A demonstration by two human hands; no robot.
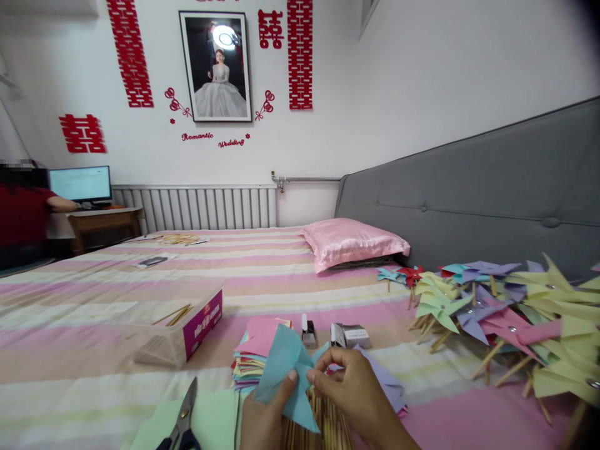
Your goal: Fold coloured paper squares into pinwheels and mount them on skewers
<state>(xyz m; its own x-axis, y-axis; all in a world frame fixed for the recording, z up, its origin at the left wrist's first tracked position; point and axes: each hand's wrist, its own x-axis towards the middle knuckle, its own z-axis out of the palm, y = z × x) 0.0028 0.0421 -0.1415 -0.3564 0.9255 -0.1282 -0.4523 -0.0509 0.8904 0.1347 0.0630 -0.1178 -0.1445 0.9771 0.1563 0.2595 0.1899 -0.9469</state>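
A light blue paper pinwheel (280, 359), partly folded, is in both hands. My left hand (267, 412) grips it from below, with the thumb pressed on the paper. From the right, my right hand (351, 384) pinches at a folded corner, its fingertips close together. Beneath the paper lies a bundle of thin wooden sticks (325, 425). Behind my left hand is a stack of coloured paper squares (255, 365). Purple paper (382, 378) sits beyond my right hand. Scissors (184, 415) rest partly open on light green paper (215, 412).
Two small boxes (308, 330) (357, 337) stand behind the paper stack. A clear plastic box (162, 347) with sticks is at left. Finished pinwheels (513, 330) crowd the right. Farther back are a pink pillow (354, 242) and a person in red (23, 215) by a monitor (79, 183).
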